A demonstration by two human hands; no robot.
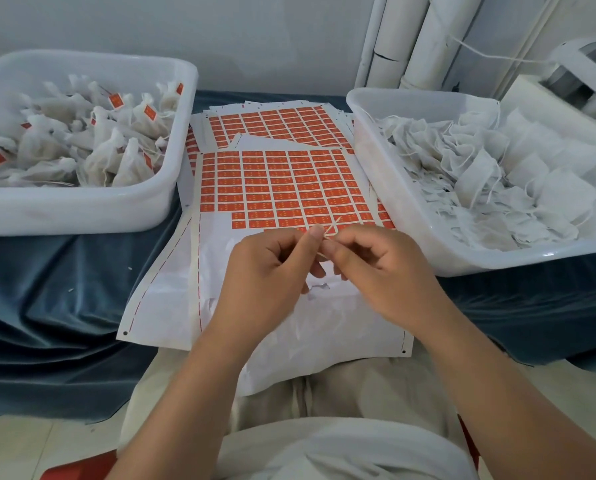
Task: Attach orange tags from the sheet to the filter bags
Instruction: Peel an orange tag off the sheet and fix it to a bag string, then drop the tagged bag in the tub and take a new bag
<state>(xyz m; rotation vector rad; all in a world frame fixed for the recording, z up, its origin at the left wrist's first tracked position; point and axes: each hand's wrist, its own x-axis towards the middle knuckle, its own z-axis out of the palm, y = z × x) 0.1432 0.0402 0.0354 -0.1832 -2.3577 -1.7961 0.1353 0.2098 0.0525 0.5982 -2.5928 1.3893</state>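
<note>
Over the near edge of the white backing sheet of orange rectangular tags [282, 181], both hands are working close together. The left hand [269, 271] and right hand [376, 271] each pinch a thin pale string [332, 226] w/ thumb + forefinger, other fingers curled in loosely. Can't tell if a tag is already betw the fingertips, too small. Something white sits under the hands, prob the bag on that string, but it blends w/ the peeled paper, so idk.

What could go wrong imo:
- **Slip:** the string is v thin and could slip the pinch.
- **Bad stick:** a sticky tag could fold crooked or grab a finger instead.
- **Sheet:** it overhangs the blue velvety cloth [47, 289] onto the lap, so a knee bump shifts it.
- **Wrong bin:** filled white filter bags with orange tags [109, 147] are in the left white plastic tub [82, 216], and flat empty white filter bags [497, 174] are in the right white plastic tub [428, 251].
</note>
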